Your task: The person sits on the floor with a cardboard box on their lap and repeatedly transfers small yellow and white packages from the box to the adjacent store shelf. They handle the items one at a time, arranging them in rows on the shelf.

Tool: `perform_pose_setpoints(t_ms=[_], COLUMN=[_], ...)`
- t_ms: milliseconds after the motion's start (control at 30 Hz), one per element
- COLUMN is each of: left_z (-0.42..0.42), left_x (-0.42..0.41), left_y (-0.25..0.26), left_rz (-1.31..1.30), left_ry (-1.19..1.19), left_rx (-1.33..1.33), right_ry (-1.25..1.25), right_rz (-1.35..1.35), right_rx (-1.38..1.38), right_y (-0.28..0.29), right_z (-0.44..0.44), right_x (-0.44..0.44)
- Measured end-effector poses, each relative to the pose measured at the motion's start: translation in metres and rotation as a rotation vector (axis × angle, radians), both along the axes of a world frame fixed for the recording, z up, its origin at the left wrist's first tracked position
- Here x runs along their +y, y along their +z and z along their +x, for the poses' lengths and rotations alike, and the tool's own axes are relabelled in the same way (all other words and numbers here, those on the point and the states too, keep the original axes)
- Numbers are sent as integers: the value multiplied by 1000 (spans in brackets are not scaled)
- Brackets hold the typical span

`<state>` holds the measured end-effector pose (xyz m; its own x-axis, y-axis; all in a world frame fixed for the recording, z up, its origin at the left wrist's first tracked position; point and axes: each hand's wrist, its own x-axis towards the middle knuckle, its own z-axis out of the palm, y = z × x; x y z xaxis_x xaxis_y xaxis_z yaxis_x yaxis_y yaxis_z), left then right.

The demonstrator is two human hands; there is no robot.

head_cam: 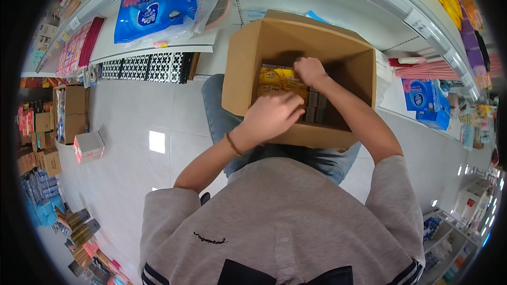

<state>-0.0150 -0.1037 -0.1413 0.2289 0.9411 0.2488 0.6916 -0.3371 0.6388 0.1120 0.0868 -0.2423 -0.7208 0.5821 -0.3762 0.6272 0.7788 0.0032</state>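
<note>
An open cardboard box with raised flaps rests over the person's lap. Inside, yellow wrapped packs lie at the left, with small grey-brown boxes beside and below them. My left hand is above the near left part of the box, fingers curled over the yellow packs; whether it grips one is hidden. My right hand reaches into the box at the right end of the upper yellow pack, fingers bent down; its fingertips are hidden.
Shelves curve around the front, holding a blue plastic pack, black-and-white patterned boxes and, at right, blue packs. A small white-and-pink carton and opened cardboard cartons stand on the tiled floor at left.
</note>
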Motion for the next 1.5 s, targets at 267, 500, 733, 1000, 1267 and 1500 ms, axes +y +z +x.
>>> perform_pose_setpoints(t_ms=[267, 500, 733, 1000, 1267, 1500], left_z=[6, 6, 6, 6, 5, 15], left_x=[-7, -7, -9, -6, -2, 24], left_y=[-7, -10, -10, -11, -6, 33], left_rz=[82, 101, 108, 145, 119, 104], left_ry=[17, 21, 22, 30, 11, -64], left_rx=[134, 164, 174, 180, 146, -19], right_ry=[170, 162, 139, 182, 61, -48], right_rz=[328, 279, 168, -54, -411, -330], right_rx=[227, 235, 90, 335, -23, 112], right_y=[-100, -146, -167, -147, -33, 100], right_z=[-14, -40, -42, -27, -30, 70], right_x=[9, 14, 4, -26, 2, -36])
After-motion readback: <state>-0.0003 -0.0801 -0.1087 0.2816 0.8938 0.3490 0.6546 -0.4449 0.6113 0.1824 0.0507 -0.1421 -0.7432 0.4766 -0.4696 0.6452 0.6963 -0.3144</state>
